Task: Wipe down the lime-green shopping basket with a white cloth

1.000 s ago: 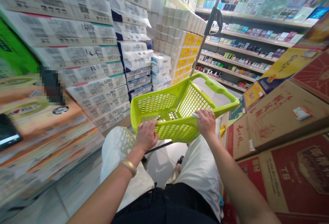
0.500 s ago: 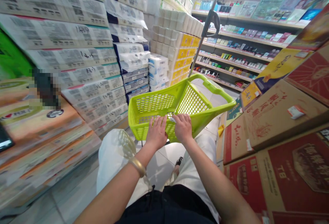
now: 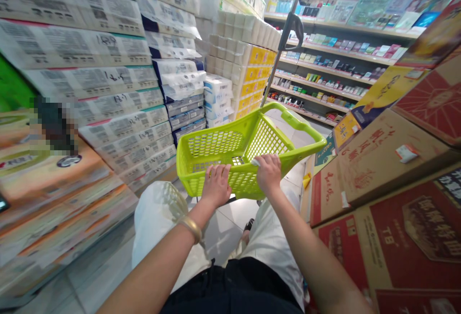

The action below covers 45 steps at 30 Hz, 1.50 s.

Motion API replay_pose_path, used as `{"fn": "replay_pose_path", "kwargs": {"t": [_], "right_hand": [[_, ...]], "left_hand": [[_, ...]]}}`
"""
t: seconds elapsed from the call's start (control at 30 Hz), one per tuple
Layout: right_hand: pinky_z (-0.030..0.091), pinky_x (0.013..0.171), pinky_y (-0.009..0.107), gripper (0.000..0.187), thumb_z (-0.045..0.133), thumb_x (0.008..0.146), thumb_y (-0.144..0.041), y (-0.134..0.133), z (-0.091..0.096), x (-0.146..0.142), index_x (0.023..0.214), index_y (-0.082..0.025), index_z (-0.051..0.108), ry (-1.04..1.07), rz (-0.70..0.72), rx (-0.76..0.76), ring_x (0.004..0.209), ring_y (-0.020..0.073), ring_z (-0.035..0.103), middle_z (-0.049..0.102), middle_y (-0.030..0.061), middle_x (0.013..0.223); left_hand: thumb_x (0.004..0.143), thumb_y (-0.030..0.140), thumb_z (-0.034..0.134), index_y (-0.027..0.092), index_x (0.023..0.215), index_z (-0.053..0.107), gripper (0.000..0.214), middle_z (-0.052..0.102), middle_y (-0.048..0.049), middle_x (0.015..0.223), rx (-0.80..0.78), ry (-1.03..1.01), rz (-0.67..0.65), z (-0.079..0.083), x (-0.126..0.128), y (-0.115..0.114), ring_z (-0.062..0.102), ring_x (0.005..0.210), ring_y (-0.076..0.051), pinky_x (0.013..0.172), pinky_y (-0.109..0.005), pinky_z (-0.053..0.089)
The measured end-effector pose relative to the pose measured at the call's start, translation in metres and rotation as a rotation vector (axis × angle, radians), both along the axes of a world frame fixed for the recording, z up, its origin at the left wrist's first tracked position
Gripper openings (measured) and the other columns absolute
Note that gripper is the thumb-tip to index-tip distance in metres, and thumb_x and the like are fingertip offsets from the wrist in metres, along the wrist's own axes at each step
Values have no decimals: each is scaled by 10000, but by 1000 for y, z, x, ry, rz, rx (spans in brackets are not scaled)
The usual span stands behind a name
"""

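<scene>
In front of my knees stands a lime-green plastic shopping cart (image 3: 219, 143) with perforated walls; nothing shows inside its basket. My left hand (image 3: 216, 183) is curled over the near rim, fingers on top and thumb hidden. Farther right along the same rim, my right hand (image 3: 269, 172) is closed on a small crumpled white wipe (image 3: 255, 162), pressed against the edge. Most of the wipe is hidden by the fingers. The cart's handle (image 3: 300, 122) rises at the right, with neither hand on it.
Stacked tissue packs (image 3: 118, 81) wall the left side, with orange packs (image 3: 86, 179) nearer. Cardboard cartons (image 3: 367, 160) crowd the right. Behind the cart are a metal pole (image 3: 284, 50) and shelves of small boxed goods (image 3: 334, 76). Tiled floor (image 3: 230, 237) shows between my legs.
My right hand has slid right along the rim with the wipe, widening the gap between my hands. My left hand stays on the rim. The view has shifted slightly.
</scene>
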State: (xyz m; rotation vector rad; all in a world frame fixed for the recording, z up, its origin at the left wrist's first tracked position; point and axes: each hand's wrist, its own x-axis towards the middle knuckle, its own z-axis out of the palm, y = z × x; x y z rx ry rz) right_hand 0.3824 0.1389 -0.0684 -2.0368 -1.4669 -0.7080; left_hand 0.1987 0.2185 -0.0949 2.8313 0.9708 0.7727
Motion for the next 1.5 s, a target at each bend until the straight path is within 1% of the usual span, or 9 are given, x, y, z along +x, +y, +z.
{"fn": "replay_pose_path", "kwargs": {"t": [0.1, 0.2, 0.5, 0.73, 0.93, 1.07, 1.2, 1.37, 1.5], "right_hand": [[236, 1106, 380, 352, 475, 860, -78, 11, -8, -26, 1101, -252, 662, -6, 93, -47, 1084, 219, 493, 654, 48, 1058], [263, 1078, 343, 336, 495, 865, -93, 9, -4, -24, 1108, -259, 657, -48, 151, -94, 1059, 208, 502, 659, 38, 1055], [259, 1074, 341, 291, 506, 856, -119, -21, 31, 49, 1060, -242, 674, -181, 43, -97, 1081, 215, 510, 667, 43, 1050], [312, 1028, 356, 325, 486, 828, -115, -35, 54, 95, 1059, -232, 682, -204, -17, -65, 1070, 228, 528, 669, 54, 1079], [366, 970, 347, 321, 472, 824, -113, -46, 71, 133, 1043, -221, 680, -211, -84, -39, 1060, 232, 525, 667, 62, 1070], [363, 988, 345, 349, 452, 815, -86, -33, 71, 137, 1068, -202, 662, -190, -42, -59, 1074, 230, 508, 653, 77, 1076], [351, 996, 369, 363, 436, 794, -68, -8, 66, 139, 1051, -187, 664, -138, -57, -26, 1052, 241, 495, 641, 93, 1039], [342, 971, 380, 347, 433, 778, -64, 23, 63, 143, 985, -186, 684, -74, -70, 4, 1001, 248, 493, 639, 91, 968], [340, 923, 378, 310, 456, 801, -84, 43, 63, 128, 973, -181, 695, -43, -130, 3, 966, 256, 485, 636, 98, 941]], "left_hand": [[709, 179, 546, 157, 1349, 421, 652, 546, -133, 1264, 8, 17, -12, 0, -3, 3, 437, 1227, -298, 1127, -484, 227], [712, 170, 539, 155, 1349, 428, 647, 552, -136, 1254, 24, 25, -18, 2, -8, 8, 442, 1229, -292, 1126, -471, 241], [726, 174, 514, 134, 1357, 424, 639, 547, -138, 1289, 53, 54, -28, 4, -13, 29, 446, 1243, -283, 1149, -446, 218], [720, 173, 512, 175, 1364, 416, 652, 558, -124, 1280, 44, 116, -23, 9, -13, 59, 462, 1246, -268, 1156, -441, 212], [741, 188, 510, 119, 1403, 385, 677, 491, -148, 1399, 23, 231, 16, 15, -10, 85, 377, 1358, -267, 1196, -442, 138], [733, 212, 561, 115, 1470, 296, 788, 325, -158, 1541, -20, 316, 67, 24, -1, 103, 186, 1463, -313, 1195, -483, 119], [738, 272, 589, 130, 1504, 216, 864, 186, -183, 1592, -100, 345, 191, 28, 4, 115, 155, 1470, -346, 1171, -518, 169], [738, 229, 538, 115, 1485, 252, 808, 256, -207, 1563, -67, 314, 135, 9, -9, 107, 274, 1433, -335, 1145, -486, 255], [745, 237, 528, 110, 1464, 271, 774, 343, -207, 1517, -69, 273, 88, -3, -14, 93, 363, 1383, -326, 1119, -442, 307]]}}
